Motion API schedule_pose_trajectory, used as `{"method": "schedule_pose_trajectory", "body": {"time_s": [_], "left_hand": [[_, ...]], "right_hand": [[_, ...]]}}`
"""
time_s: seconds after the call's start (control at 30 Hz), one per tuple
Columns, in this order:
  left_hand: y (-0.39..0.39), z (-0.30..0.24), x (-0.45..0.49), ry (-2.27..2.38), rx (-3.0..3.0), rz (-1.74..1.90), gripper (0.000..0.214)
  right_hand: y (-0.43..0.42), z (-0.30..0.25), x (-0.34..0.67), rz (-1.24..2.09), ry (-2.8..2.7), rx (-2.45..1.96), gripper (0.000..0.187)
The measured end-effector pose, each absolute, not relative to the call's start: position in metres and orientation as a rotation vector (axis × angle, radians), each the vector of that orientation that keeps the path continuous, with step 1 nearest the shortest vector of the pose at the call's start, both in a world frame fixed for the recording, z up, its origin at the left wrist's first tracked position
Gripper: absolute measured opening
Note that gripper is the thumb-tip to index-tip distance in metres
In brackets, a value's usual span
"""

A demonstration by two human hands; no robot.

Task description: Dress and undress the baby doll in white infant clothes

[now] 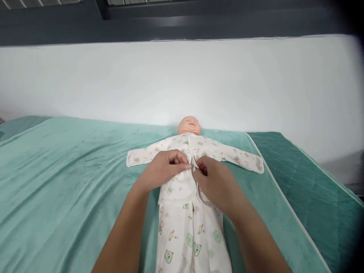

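A baby doll [189, 125] lies on its back, head away from me and sleeves spread to both sides. It wears a white printed baby shirt [176, 192] that parts down the front, and white printed pants [178, 235] below. My left hand [166, 167] pinches the shirt's front edge at the chest with thumb and fingertips. Just across from it, my right hand [214, 180] is closed on the opposite front edge. The two sets of fingertips are a small gap apart. Any fastener between them is too small or hidden to make out.
The doll rests on a light green blanket [71, 170] with soft wrinkles at the left. A darker green quilted cover [301, 174] shows at the right. Behind the doll's head rises a white wall [142, 83], with a dark window frame [170, 22] above it.
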State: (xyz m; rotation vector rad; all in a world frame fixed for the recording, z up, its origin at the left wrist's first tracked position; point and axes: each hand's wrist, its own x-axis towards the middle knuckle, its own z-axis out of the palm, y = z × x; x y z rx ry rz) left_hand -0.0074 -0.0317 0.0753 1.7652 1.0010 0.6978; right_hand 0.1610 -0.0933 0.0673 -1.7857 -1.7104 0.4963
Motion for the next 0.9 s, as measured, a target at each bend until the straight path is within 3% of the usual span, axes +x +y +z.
{"method": "schedule_pose_trajectory", "body": {"time_s": [0.43,0.9], "left_hand": [[-0.039,0.076,0.001,0.817,1.587,0.623,0.014],[-0.033,0.069,-0.002,0.688,1.51,0.643,0.017]], "right_hand": [[-0.085,0.056,0.189,1.192,-1.357,-1.261,0.034],[-0.083,0.054,0.184,1.264,-1.406,-1.218,0.034]]}}
